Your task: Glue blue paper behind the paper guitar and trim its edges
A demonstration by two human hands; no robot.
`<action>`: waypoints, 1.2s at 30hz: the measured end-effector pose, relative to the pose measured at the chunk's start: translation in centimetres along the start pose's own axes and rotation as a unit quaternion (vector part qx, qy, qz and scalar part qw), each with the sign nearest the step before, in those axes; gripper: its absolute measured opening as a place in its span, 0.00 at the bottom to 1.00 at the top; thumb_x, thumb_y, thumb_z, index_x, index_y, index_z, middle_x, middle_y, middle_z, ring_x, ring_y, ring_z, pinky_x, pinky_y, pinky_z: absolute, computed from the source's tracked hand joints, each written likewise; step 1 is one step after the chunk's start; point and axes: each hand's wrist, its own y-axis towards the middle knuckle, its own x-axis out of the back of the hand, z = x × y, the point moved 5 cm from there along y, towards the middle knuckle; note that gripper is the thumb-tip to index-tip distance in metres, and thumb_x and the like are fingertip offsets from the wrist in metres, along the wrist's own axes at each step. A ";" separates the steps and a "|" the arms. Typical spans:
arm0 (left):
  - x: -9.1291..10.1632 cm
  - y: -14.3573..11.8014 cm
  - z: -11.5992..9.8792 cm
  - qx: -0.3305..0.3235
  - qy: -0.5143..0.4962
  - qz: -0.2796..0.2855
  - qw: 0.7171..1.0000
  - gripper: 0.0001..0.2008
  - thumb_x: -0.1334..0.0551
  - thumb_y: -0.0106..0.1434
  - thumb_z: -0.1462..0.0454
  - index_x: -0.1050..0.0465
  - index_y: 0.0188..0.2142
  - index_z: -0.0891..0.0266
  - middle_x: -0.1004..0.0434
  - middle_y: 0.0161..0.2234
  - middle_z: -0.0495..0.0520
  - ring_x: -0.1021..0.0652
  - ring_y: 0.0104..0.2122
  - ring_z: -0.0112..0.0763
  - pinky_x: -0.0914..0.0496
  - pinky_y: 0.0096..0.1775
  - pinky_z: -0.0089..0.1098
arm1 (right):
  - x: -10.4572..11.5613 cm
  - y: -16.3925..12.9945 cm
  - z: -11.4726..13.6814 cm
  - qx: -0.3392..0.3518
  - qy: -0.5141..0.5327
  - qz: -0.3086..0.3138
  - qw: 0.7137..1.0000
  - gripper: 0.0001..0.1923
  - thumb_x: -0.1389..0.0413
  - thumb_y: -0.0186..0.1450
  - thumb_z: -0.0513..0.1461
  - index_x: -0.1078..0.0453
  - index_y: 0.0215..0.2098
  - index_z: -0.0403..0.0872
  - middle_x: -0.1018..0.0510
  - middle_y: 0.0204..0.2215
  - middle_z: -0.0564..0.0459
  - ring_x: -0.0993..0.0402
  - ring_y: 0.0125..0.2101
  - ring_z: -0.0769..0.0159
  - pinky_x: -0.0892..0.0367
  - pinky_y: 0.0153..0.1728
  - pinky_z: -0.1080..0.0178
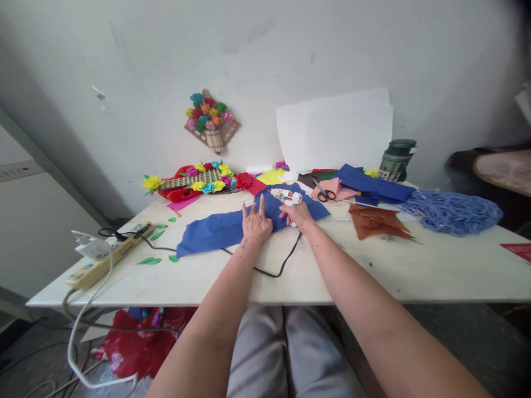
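Observation:
A long strip of blue crepe paper point(211, 232) lies across the middle of the white table. My left hand point(256, 224) rests on it palm down, fingers spread and stretched away from me. Just to the right, my right hand point(296, 215) is wrapped round the grip of a white hot glue gun point(286, 196), held low over the paper. Its nozzle points left, toward the far edge of the strip. A black cord point(282, 271) loops from the glue gun and passes beneath the paper toward the left.
At left lies a power strip point(99, 257) with plugs, near green paper leaves point(149, 261). Behind is a woven piece with paper flowers point(191, 179). To the right are scissors point(324, 192), brown crepe paper point(379, 221), blue yarn point(460, 213) and a dark green bottle point(397, 160).

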 end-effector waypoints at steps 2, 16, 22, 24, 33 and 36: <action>-0.1 0.0 0.3 0.014 -0.021 0.008 1.000 0.36 0.53 0.58 0.64 0.63 0.65 0.69 0.34 0.56 0.59 0.43 0.61 0.34 0.70 0.61 0.47 | 0.0 0.0 0.0 0.002 -0.006 -0.001 1.000 0.07 0.43 0.49 0.39 0.32 0.21 0.43 0.25 0.14 0.53 0.41 0.07 0.75 0.45 0.09 0.70; 0.1 -0.2 1.4 0.034 -0.079 0.039 0.996 0.33 0.56 0.60 0.65 0.62 0.65 0.65 0.29 0.52 0.54 0.47 0.63 0.32 0.73 0.60 0.52 | 0.1 0.2 -0.1 0.008 -0.001 0.000 1.000 0.07 0.43 0.48 0.39 0.32 0.20 0.42 0.26 0.13 0.54 0.41 0.07 0.74 0.46 0.09 0.70; -0.2 -0.2 0.8 -0.003 -0.017 0.019 1.000 0.34 0.54 0.59 0.64 0.60 0.65 0.70 0.29 0.52 0.59 0.46 0.62 0.33 0.74 0.60 0.49 | 0.1 0.3 0.0 0.006 0.001 -0.003 1.000 0.06 0.43 0.48 0.39 0.32 0.20 0.42 0.26 0.13 0.53 0.41 0.07 0.74 0.45 0.09 0.70; -0.2 -0.2 0.6 -0.012 -0.008 0.018 1.000 0.35 0.53 0.58 0.64 0.60 0.65 0.71 0.29 0.51 0.60 0.44 0.62 0.33 0.74 0.60 0.48 | 0.1 0.3 -0.1 0.008 0.006 -0.002 1.000 0.07 0.42 0.48 0.39 0.32 0.20 0.42 0.26 0.13 0.53 0.41 0.07 0.74 0.45 0.09 0.70; 0.2 -0.5 -0.4 -0.040 0.025 0.011 0.999 0.37 0.52 0.56 0.66 0.62 0.65 0.72 0.30 0.53 0.62 0.40 0.60 0.35 0.73 0.61 0.45 | 0.1 0.3 -0.4 0.004 -0.007 -0.001 1.000 0.08 0.42 0.48 0.40 0.31 0.22 0.42 0.25 0.14 0.52 0.40 0.07 0.74 0.45 0.08 0.70; 0.1 -0.5 -0.3 -0.034 0.014 0.008 0.999 0.37 0.52 0.56 0.66 0.62 0.64 0.74 0.32 0.54 0.63 0.42 0.61 0.34 0.73 0.61 0.45 | 0.1 0.2 -0.3 0.004 -0.004 -0.001 1.000 0.07 0.42 0.48 0.40 0.31 0.21 0.42 0.25 0.14 0.53 0.40 0.07 0.74 0.46 0.08 0.70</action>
